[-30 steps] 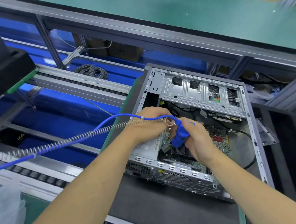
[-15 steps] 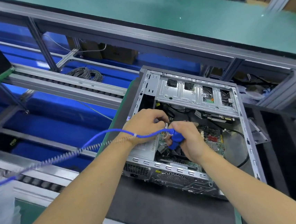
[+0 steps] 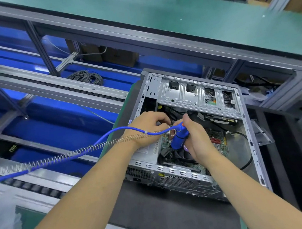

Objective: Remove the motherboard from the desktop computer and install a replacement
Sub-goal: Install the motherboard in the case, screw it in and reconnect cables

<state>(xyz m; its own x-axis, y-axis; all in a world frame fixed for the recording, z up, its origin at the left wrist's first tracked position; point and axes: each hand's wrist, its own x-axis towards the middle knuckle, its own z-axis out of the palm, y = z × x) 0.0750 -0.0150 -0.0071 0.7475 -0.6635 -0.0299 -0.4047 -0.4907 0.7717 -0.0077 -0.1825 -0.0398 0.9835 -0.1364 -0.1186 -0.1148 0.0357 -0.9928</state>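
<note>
Two hands work inside the open desktop computer (image 3: 200, 139), which lies on its side on a black mat (image 3: 155, 206) on the counter (image 3: 33, 218), at 3 o'clock of centre. The right hand (image 3: 195, 139) grips a blue screwdriver (image 3: 179, 137). The left hand (image 3: 148, 128), fingers curled, pinches near the tool's upper end; what it pinches cannot be told. A blue coiled cable (image 3: 73, 154) trails toward 9 o'clock. The motherboard (image 3: 217, 143) sits in the chassis beneath both hands.

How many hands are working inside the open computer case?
2. The left hand is over the case's left part; the right hand grips the blue screwdriver above the motherboard.
</note>
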